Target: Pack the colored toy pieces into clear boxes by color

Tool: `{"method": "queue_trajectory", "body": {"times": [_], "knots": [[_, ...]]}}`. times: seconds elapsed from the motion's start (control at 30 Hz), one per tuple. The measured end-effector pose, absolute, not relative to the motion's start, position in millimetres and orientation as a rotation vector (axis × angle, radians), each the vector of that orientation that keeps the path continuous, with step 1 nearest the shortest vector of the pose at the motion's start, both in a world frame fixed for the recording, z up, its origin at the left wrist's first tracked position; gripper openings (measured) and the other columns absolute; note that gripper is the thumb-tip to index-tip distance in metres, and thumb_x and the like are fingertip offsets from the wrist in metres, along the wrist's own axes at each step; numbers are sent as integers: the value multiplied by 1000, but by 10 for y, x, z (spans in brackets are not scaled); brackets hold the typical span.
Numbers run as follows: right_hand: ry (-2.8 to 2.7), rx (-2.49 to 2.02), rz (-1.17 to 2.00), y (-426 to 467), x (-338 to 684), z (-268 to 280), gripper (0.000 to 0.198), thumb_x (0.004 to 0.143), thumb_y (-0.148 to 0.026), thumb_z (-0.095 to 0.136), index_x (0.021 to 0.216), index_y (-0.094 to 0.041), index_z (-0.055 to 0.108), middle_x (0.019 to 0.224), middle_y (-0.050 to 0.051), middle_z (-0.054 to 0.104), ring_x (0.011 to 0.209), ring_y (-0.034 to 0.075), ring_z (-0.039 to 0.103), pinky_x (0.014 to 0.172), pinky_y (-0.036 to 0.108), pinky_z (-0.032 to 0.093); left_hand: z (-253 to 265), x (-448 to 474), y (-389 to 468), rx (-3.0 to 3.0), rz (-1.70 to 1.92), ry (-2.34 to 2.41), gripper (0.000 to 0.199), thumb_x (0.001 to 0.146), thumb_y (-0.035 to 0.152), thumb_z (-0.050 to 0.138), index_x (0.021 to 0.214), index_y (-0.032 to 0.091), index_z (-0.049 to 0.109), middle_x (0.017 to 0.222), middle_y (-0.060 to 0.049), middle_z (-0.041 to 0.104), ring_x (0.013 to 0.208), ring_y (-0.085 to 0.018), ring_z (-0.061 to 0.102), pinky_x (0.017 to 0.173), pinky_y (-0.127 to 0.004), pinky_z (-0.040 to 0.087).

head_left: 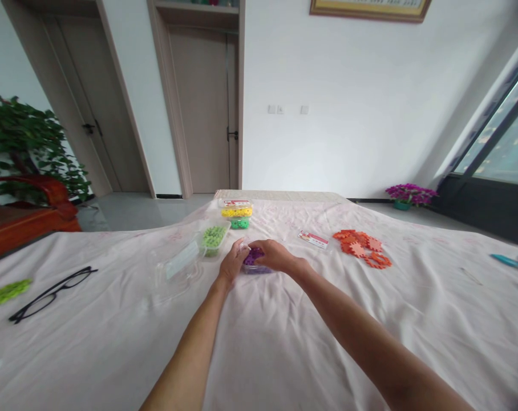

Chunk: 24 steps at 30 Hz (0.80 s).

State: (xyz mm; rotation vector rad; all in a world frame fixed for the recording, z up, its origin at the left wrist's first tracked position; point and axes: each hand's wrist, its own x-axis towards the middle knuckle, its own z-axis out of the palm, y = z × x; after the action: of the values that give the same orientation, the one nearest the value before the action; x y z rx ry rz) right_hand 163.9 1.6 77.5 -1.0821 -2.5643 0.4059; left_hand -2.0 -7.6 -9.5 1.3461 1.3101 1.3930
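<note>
A small clear plastic box (259, 270) filled with purple plastic pieces (253, 256) stands on the cloth in front of me. My left hand (232, 264) is closed on its left side, thumb near the rim. From the right, my right hand (275, 255) reaches over the box with its fingers curled down on the purple pieces; the fingertips are partly hidden. Left of my hands is an open box of light green pieces (214, 236), and an empty clear lid with a label (182, 264) lies beside it.
Stacked boxes of yellow pieces (237, 212) and green pieces (239, 224) stand farther back. A card (313, 239) and orange pieces (358, 243) lie to the right. Black glasses (53, 292) and a lime green piece (7, 293) rest at left. The cloth (293, 354) is wrinkled.
</note>
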Motion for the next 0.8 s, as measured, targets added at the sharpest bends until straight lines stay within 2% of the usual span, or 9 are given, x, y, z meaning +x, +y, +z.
{"method": "queue_trajectory", "body": {"times": [0.13, 0.3, 0.5, 0.63, 0.7, 0.8], "knots": [[-2547, -1019, 501, 71, 1640, 743, 33, 68, -14, 62, 100, -22, 70, 80, -3, 67, 69, 12, 56, 63, 21, 37, -104, -45, -59, 1362, 1350, 1323, 57, 80, 38, 60, 134, 24, 48, 125, -5, 64, 115, -25, 59, 101, -37, 42], [-2478, -949, 632, 104, 1632, 678, 37, 70, -15, 64, 105, -24, 70, 84, -4, 69, 76, 14, 60, 69, 22, 41, -113, -53, -63, 1384, 1319, 1356, 57, 81, 34, 57, 136, 24, 46, 128, -4, 62, 115, -25, 58, 101, -36, 42], [-2284, -1051, 703, 135, 1720, 649, 45, 73, -23, 68, 117, -21, 66, 94, 2, 72, 81, 17, 65, 75, 26, 48, -168, -26, -54, 1333, 1357, 1236, 59, 81, 29, 55, 138, 24, 40, 126, -7, 62, 115, -21, 58, 97, -35, 45], [-2000, -1274, 484, 326, 2104, 614, 32, 83, -24, 57, 112, -19, 67, 100, 6, 72, 86, 17, 66, 81, 29, 50, -196, -43, -36, 1367, 1351, 1243, 59, 81, 29, 55, 138, 25, 41, 125, -6, 62, 113, -21, 59, 98, -35, 43], [-1918, -1467, 291, 450, 2424, 549, 33, 84, -22, 54, 114, -18, 67, 111, 8, 70, 97, 19, 64, 88, 31, 48, -191, -55, -26, 1409, 1335, 1267, 57, 81, 29, 55, 137, 24, 43, 125, -6, 63, 113, -21, 59, 100, -35, 42], [-1923, -1835, 68, 575, 2949, 383, 40, 85, -27, 54, 123, -16, 62, 122, 14, 64, 112, 26, 58, 95, 38, 43, -176, -58, -15, 1429, 1330, 1268, 58, 80, 27, 55, 136, 22, 43, 124, -7, 63, 115, -21, 58, 100, -34, 41]]}}
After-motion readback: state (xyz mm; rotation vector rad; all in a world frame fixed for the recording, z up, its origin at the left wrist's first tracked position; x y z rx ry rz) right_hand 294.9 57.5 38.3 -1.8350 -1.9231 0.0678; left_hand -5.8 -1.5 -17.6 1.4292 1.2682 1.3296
